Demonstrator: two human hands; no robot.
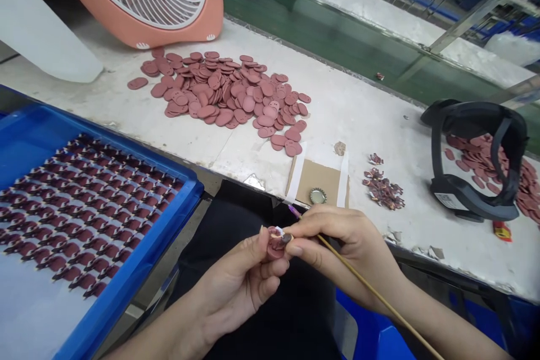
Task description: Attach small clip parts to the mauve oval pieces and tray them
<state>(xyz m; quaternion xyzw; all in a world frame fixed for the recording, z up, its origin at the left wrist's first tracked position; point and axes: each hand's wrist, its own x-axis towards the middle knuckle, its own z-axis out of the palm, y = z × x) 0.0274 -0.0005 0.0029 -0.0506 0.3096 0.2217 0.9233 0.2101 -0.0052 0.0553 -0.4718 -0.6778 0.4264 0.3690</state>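
The person's two hands hold one small red piece [276, 253] between them, just off the near edge of the surface [350, 107]. The left hand [248, 273] has its thumb and fingers curled close around the red part. The right hand [337, 239] pinches a tiny dark bit on it, and a long thin stick [371, 289] with a purple tip sits in that hand too. This piece looks partly made, but the fingers hide some of it. Lots of pieces that look done [84, 208] sit in neat rows in the blue tray [131, 270]. Plenty is left: a big heap of red ovals [223, 90], more ovals [476, 157] by the black headset [447, 194], and a little pile of dark bits [383, 188].
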